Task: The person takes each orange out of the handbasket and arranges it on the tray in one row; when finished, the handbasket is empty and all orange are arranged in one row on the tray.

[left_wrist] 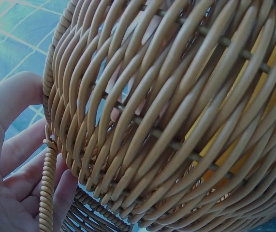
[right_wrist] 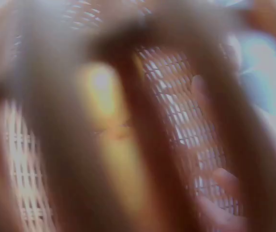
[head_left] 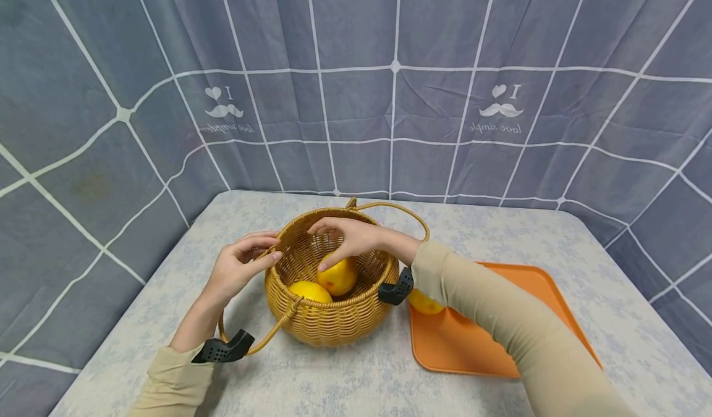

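A round wicker basket point(head_left: 328, 324) stands on the table, holding a yellow fruit point(head_left: 309, 291) and a second, deeper yellow fruit point(head_left: 340, 278) with a reddish spot. My right hand point(head_left: 353, 238) reaches inside, fingers spread over the second fruit and thumb tip at its upper left side. In the right wrist view, blurred basket strands cover much of that yellow fruit point(right_wrist: 111, 96). My left hand point(head_left: 239, 265) holds the basket's left rim, with thumb and fingers apart on it. In the left wrist view, the wrapped handle point(left_wrist: 47, 188) crosses in front of those fingers.
Right of the basket lies an orange tray point(head_left: 467, 349), partly under my right sleeve. Another yellow fruit point(head_left: 425, 304) sits at the tray's left edge. One basket handle point(head_left: 397, 206) arcs out behind; a blue-grey grid curtain point(head_left: 356, 120) hangs beyond the table point(head_left: 311, 380).
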`<state>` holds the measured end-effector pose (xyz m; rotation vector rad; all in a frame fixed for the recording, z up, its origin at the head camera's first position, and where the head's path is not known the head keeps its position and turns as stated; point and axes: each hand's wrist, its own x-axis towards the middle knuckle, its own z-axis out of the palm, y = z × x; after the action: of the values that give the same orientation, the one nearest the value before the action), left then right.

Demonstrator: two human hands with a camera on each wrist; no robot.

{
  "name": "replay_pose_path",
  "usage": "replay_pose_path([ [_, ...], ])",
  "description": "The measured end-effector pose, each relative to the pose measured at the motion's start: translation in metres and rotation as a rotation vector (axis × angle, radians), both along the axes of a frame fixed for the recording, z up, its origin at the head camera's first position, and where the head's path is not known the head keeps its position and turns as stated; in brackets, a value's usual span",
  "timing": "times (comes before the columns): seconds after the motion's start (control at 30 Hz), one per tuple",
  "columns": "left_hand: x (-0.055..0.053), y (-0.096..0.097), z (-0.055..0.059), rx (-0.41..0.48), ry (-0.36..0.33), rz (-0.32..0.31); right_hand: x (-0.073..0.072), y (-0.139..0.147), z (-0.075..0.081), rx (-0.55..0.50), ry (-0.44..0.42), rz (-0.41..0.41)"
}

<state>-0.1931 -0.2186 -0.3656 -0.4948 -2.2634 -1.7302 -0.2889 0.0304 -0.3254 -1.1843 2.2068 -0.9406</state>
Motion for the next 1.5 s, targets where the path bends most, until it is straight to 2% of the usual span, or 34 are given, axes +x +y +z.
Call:
replay_pose_path([
  [0.13,-0.0004,-0.0003,0.0004,-0.002,-0.005,0.002,0.0006,-0.0016,-0.0013,0.027,-0.009,0.039],
  [0.4,0.0003,-0.0011,0.0013,-0.005,-0.017,0.004,0.0016,-0.0029,-0.0025,0.106,-0.004,0.055],
  [0.73,-0.0004,-0.0013,0.0004,0.009,-0.011,-0.001,0.0024,-0.0029,-0.0015,0.217,0.077,0.079],
  [1.0,-0.0008,-0.0017,0.0005,0.009,-0.002,-0.001,0.0033,-0.0045,-0.0016,0.245,0.059,0.086],
  [1.3,0.0010,-0.0007,0.0011,0.003,-0.010,0.006,0.0073,-0.0030,0.0010,0.315,0.166,0.044],
  [1.5,0.0016,-0.0005,0.0018,0.002,-0.019,0.009,0.0058,0.0002,0.0043,0.273,0.190,0.057],
])
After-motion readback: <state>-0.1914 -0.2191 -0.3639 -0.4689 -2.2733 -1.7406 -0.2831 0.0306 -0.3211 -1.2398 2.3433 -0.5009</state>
